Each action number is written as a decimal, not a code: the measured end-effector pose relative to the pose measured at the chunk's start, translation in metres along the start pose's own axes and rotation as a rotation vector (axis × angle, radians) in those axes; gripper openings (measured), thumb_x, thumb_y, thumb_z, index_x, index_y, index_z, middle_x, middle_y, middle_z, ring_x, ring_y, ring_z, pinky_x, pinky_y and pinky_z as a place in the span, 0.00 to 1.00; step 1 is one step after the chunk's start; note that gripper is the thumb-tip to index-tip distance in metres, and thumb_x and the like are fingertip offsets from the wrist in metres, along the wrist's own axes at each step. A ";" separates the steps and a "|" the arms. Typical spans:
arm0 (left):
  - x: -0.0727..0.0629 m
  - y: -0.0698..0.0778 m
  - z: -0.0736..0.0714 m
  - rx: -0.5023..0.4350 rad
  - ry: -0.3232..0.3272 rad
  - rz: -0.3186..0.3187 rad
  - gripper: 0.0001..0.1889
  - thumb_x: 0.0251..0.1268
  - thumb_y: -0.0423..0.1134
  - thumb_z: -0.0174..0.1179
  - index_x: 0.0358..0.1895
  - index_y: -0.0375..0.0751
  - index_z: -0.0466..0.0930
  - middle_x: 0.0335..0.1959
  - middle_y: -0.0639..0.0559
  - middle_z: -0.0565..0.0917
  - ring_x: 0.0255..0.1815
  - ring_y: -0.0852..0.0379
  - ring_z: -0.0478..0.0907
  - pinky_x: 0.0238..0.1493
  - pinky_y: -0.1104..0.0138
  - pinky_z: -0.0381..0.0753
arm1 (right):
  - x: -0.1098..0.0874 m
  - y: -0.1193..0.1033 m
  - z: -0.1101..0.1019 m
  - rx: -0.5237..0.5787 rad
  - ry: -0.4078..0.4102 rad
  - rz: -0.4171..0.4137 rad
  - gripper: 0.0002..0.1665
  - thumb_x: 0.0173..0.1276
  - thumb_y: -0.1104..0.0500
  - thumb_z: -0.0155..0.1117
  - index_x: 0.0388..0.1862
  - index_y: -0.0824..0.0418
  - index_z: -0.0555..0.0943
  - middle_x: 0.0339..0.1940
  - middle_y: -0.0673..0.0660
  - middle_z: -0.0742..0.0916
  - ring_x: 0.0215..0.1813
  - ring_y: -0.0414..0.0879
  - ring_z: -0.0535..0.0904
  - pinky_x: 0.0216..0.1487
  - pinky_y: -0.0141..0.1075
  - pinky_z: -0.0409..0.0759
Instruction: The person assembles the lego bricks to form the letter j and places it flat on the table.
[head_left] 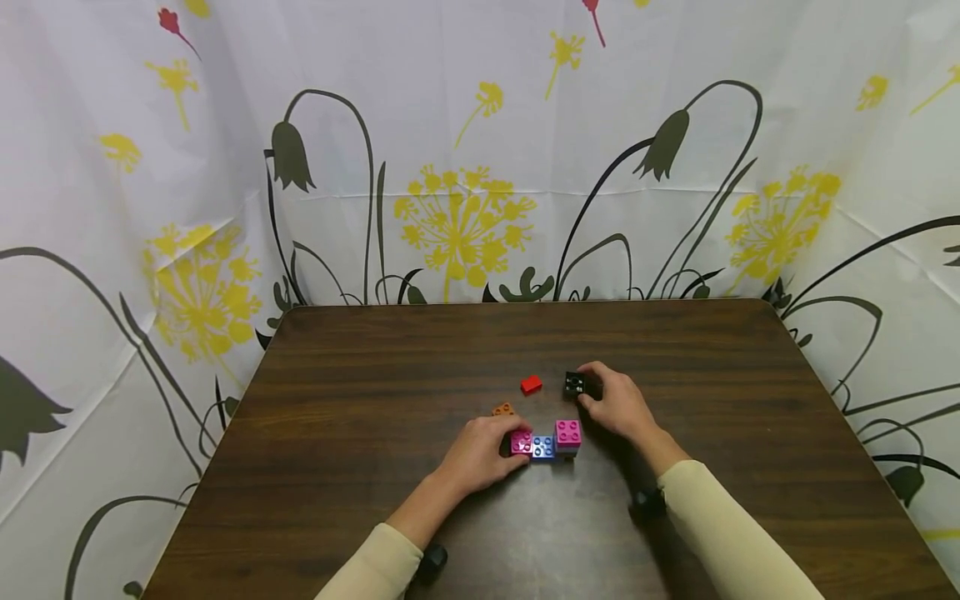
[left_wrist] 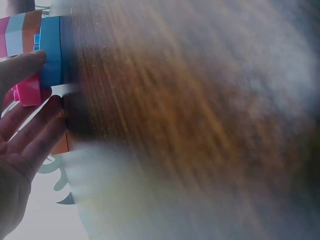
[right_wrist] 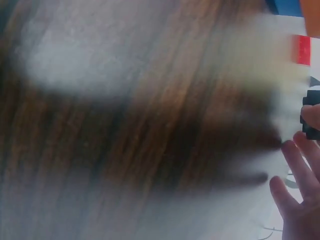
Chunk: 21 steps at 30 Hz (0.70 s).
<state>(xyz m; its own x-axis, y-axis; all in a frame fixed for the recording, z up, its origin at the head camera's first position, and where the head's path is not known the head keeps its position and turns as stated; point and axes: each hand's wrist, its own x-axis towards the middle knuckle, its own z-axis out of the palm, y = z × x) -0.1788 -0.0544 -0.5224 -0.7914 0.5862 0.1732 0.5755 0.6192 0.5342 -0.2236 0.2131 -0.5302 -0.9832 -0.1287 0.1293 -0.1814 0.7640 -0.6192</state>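
Observation:
My left hand [head_left: 480, 454] grips the left end of a joined group of toy building bricks, fingers and thumb about a pink brick [head_left: 521, 442]. Beside that is a blue brick [head_left: 543, 447], and a taller stack topped by a magenta brick [head_left: 567, 433] stands at the right end. In the left wrist view the thumb lies against the blue brick [left_wrist: 51, 62], and the stack shows pink, pale blue and orange layers. Behind the group, my right hand [head_left: 618, 404] pinches a black brick [head_left: 574, 383] between thumb and fingers. That brick [right_wrist: 312, 127] is partly cut off in the right wrist view.
A loose red brick [head_left: 531, 384] lies left of the black one. Just behind the left hand is an orange brick [head_left: 502, 409], partly covered by the fingers. The dark wooden table [head_left: 360, 367] reaches back to a flower-printed curtain [head_left: 465, 100].

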 end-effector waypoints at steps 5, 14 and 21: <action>0.000 0.001 0.000 0.005 0.003 -0.003 0.18 0.55 0.45 0.74 0.49 0.49 0.83 0.44 0.59 0.84 0.42 0.64 0.78 0.47 0.64 0.79 | -0.004 0.000 -0.006 0.087 0.008 -0.070 0.24 0.59 0.63 0.71 0.55 0.59 0.79 0.49 0.58 0.83 0.53 0.55 0.79 0.54 0.54 0.74; 0.002 0.002 0.001 -0.019 -0.006 0.001 0.18 0.56 0.44 0.74 0.50 0.48 0.83 0.44 0.60 0.84 0.43 0.64 0.78 0.48 0.64 0.78 | -0.014 -0.015 -0.028 0.129 -0.018 -0.206 0.25 0.60 0.67 0.72 0.57 0.65 0.79 0.52 0.60 0.79 0.51 0.56 0.79 0.50 0.50 0.80; 0.000 0.000 0.000 -0.016 -0.008 -0.008 0.19 0.55 0.44 0.74 0.50 0.48 0.83 0.45 0.60 0.84 0.44 0.64 0.79 0.49 0.62 0.79 | -0.027 -0.036 -0.049 0.101 -0.131 -0.304 0.33 0.65 0.68 0.67 0.69 0.59 0.73 0.54 0.57 0.78 0.49 0.52 0.80 0.47 0.45 0.82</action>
<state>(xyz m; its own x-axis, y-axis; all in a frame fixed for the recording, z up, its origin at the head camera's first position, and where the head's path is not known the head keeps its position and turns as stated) -0.1785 -0.0541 -0.5224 -0.7946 0.5850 0.1623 0.5655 0.6158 0.5487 -0.1897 0.2196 -0.4736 -0.8766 -0.4265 0.2231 -0.4613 0.6121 -0.6423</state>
